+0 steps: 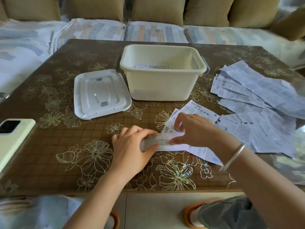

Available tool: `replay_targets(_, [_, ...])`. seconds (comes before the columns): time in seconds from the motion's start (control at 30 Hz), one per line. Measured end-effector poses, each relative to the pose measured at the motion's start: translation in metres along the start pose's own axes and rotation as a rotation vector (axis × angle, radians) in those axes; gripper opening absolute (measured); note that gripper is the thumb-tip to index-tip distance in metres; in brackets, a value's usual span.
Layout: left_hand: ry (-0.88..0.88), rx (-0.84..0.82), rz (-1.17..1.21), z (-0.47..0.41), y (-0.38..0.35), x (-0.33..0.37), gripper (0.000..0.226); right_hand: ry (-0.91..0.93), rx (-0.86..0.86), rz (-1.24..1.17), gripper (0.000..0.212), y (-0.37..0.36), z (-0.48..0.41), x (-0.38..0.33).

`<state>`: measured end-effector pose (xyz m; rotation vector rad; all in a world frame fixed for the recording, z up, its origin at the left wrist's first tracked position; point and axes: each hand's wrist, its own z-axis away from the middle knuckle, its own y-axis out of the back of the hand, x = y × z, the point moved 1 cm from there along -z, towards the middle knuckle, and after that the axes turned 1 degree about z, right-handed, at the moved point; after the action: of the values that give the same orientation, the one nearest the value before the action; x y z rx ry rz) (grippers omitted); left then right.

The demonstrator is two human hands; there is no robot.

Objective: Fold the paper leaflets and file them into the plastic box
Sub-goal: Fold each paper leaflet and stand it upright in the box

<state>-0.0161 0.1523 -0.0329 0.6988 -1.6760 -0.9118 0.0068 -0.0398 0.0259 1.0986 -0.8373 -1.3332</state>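
Near edge of the table [66, 154]: one leaflet [166, 142] is held flat, partly folded into a long narrow strip. Its left end is pinched by the left hand [130, 146], with fingers curled over the far edge and thumb at the near edge. The right hand [196, 129], a bracelet [234, 156] at its wrist, is closed on the turned-over flap near the middle, thumb on top. Both grips are pinching paper; neither is spread.

Handling, as judged: a thin printed sheet, very light and limp, creased in a grid. It is likely to spring open unless the fold is pressed down along its length. It is best taken at the strip's ends or along the fold, not by a loose corner. Some sliding may be allowed by the glossy table covering.

Far left: a phone [11, 138] lies back up, cut off by the frame.

Mid table: a white lid [101, 94] lies just beside the cream plastic box [163, 83], which stands open. Folded papers [151, 65] are seen on its floor. Their count cannot be made out, since most of the bottom is hidden by the near wall.

Right of the box: unfolded leaflets [257, 103] are heaped loosely, overlapped and running out of frame. They cannot be counted, and the print is too small to be read. The tail of the held leaflet is covered by the right forearm.

Beyond: a sofa [99, 30], blurred.
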Motion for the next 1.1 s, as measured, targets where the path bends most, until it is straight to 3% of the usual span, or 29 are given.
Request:
replay_targets(0.13, [-0.004,-0.01,0.035,-0.001,0.0,-0.002,0.036,0.012,-0.082,-0.014,0.052,0.006,-0.006,-0.002])
replay_targets(0.37, [-0.008,0.016,-0.007,0.0,-0.002,0.0,0.037,-0.018,0.052,-0.037,0.037,-0.001,0.0,-0.002])
replay_targets(0.43, [-0.007,0.021,-0.007,-0.001,-0.003,0.0,0.038,-0.05,0.11,-0.251,0.031,-0.003,0.005,-0.001])
replay_targets(0.57, [0.003,0.036,-0.01,-0.001,-0.003,0.002,0.037,-0.153,0.105,-1.042,0.027,-0.005,0.024,-0.007])
replay_targets(0.67, [0.008,0.053,-0.014,-0.001,-0.004,0.002,0.037,-0.099,0.136,-1.323,0.032,-0.013,0.038,-0.013])
replay_targets(0.77, [0.019,0.037,-0.053,-0.002,-0.005,0.001,0.042,0.027,0.247,-1.267,0.023,-0.03,0.05,-0.019])
replay_targets(0.87, [0.05,-0.004,-0.078,-0.002,-0.001,0.004,0.044,0.17,0.399,-0.932,0.021,-0.051,0.058,-0.023])
replay_targets(0.97, [0.077,-0.045,-0.072,-0.003,0.002,0.005,0.044,0.289,0.478,-0.711,0.033,-0.065,0.058,-0.027])
replay_targets(1.1, [0.102,-0.006,0.087,-0.002,0.004,0.001,0.077,0.39,0.482,-0.531,0.049,-0.072,0.054,-0.028])
